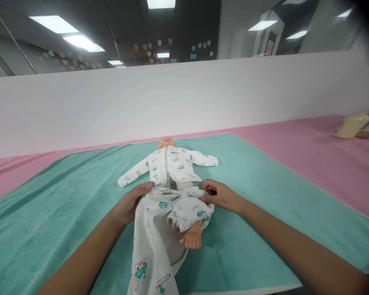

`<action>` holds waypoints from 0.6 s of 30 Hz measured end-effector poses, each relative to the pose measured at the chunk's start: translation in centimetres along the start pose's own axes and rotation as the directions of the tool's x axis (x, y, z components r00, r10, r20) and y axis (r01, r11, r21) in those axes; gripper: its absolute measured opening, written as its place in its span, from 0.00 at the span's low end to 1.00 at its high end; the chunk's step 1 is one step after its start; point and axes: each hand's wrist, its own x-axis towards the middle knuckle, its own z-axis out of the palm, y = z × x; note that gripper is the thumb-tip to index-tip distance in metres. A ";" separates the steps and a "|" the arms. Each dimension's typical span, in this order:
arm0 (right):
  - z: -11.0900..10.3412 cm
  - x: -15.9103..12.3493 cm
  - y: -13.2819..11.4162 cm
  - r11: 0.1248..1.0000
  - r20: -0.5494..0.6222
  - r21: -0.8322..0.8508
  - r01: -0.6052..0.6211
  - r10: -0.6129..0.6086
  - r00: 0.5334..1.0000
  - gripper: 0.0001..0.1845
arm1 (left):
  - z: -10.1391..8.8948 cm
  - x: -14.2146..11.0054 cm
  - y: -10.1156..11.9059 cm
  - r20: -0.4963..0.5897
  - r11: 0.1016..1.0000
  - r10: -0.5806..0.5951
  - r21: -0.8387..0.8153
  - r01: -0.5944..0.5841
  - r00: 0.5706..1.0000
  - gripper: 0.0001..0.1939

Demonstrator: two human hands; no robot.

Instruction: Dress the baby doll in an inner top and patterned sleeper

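A baby doll [193, 237] lies on its back on a teal blanket [249, 176], head at the far end. It has on a white printed jacket [180, 164], parted at the lower front. White printed pants [153, 229] cover its hips; one bare foot pokes out on the right, while the left leg of the pants trails toward me. My left hand [133, 201] is closed on the waistband at its left side. At the right side of the waistband, my right hand [219, 194] pinches the gathered edge.
Under the blanket is a pink cloth [301, 151], backed by a white wall [178, 102] with glass above. At the far right lies a pale yellow object [352, 125], with a skin-toned part beside it.
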 end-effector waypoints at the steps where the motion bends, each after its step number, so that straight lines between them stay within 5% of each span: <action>1: 0.1 -0.1 -0.2 1.000 0.013 -0.013 0.007 -0.007 1.000 0.20 | 0.1 0.0 0.0 0.001 1.000 0.002 -0.001 -0.002 1.000 0.07; 6: 0.7 -0.5 -1.1 0.992 -0.027 -0.091 0.089 -0.091 0.995 0.14 | 0.3 -0.1 -0.2 0.017 0.999 -0.013 -0.034 0.014 1.000 0.07; 10: 1.1 -0.3 -0.8 0.995 -0.125 0.091 0.034 -0.022 0.992 0.17 | 0.4 -0.3 -0.4 0.072 1.000 -0.017 0.012 0.016 0.997 0.06; 18: 0.7 -0.2 -1.0 0.890 -0.062 0.455 -0.002 0.034 0.998 0.10 | 2.1 -1.0 -0.3 0.287 0.993 -0.012 0.118 -0.023 0.958 0.13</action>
